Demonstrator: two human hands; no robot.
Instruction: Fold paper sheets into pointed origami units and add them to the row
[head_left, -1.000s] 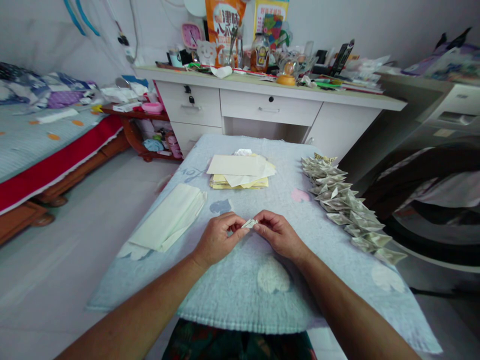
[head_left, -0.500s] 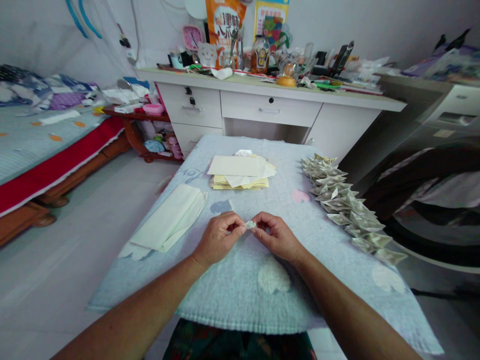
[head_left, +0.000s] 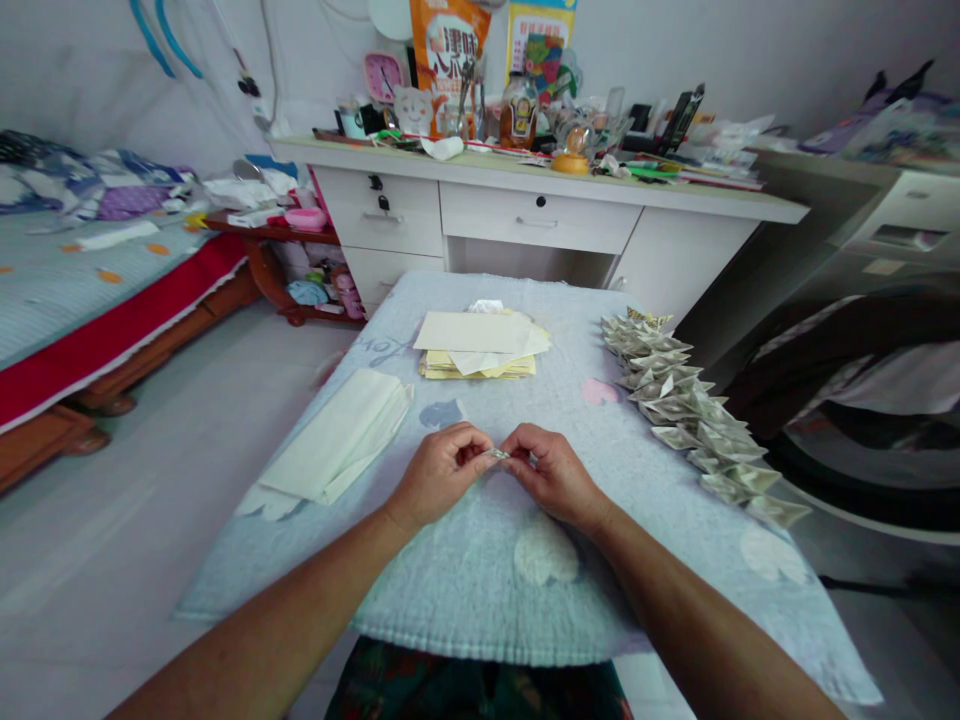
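pinching with the left hand (head_left: 441,468), thumb against forefinger, one end of a small folded paper (head_left: 496,454); pinching the other end with the right hand (head_left: 559,475) in the same way, remaining fingers curled in. fingertips of both hands nearly meeting. small folded paper located straight on the near side of the paper stack (head_left: 480,345), well apart from it; folds too small to make out. cannot tell whether touching the surface below.

under the hands and on beneath the paper stack: pale blue cloth (head_left: 457,590), quilted-looking, printed with faded shapes.

to the left of the paper stack and nearer: pale folded sheets (head_left: 334,435), lying flat and slantwise.

to the right of the paper stack, well apart: long row of folded paper pieces (head_left: 679,410), grey-green, pointed, packed against one another, slanting away to the near right.

paper stack itself: yellowish sheets below, cream sheet on top, edges uneven, crumpled white bit at the back.

beyond the paper stack: white desk (head_left: 540,215) with drawers, crowded on top with an orange bag (head_left: 448,60), a lidded jar (head_left: 519,112) and a pink clock (head_left: 383,76).
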